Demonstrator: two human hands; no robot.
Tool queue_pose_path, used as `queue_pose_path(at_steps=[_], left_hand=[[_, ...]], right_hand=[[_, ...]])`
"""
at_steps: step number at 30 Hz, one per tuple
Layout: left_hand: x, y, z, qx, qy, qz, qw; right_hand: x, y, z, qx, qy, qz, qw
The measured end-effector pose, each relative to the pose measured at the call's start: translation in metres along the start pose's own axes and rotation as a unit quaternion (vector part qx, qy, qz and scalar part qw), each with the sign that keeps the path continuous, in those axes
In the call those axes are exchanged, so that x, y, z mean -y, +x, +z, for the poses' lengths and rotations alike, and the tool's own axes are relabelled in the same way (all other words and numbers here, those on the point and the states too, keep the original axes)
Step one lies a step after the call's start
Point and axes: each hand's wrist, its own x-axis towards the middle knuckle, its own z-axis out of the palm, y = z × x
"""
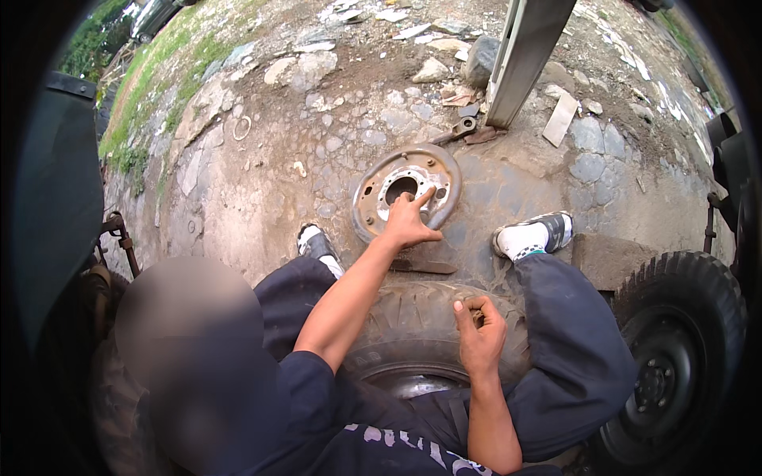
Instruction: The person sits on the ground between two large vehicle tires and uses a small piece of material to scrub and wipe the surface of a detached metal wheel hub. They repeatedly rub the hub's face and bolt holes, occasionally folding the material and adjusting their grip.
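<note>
A rusty round metal plate (450, 172), resembling a brake backing plate, lies on the ground between my shoes. My left hand (411, 220) reaches over its lower part, fingers spread near the central hole and thumb apart; whether the fingertips touch it is unclear. Over the treaded tyre (405, 309) between my legs is my right hand (482, 333), with fingers curled. Something small and brownish shows by those fingers, but I cannot tell whether it is held. A flat rusty metal piece (425, 267) lies between plate and tyre.
A metal post (524, 65) stands beyond the plate, beside a metal part with a ring end (464, 125). A mounted black wheel (673, 357) is at the right. Stones (431, 70) and debris cover the far ground. A blurred shape borders my left arm.
</note>
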Motion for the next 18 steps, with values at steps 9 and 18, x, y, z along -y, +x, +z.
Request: queue_pose_path(at_steps=[9, 18], left_hand=[[-0.015, -0.057, -0.100, 0.013, -0.577, 0.029, 0.816], [-0.103, -0.225, -0.127, -0.068, -0.791, 0.099, 0.599]], right_hand=[[0.015, -0.010, -0.013, -0.030, 0.046, -0.096, 0.994], [0.001, -0.011, -0.021, -0.136, 0.184, -0.170, 0.959]])
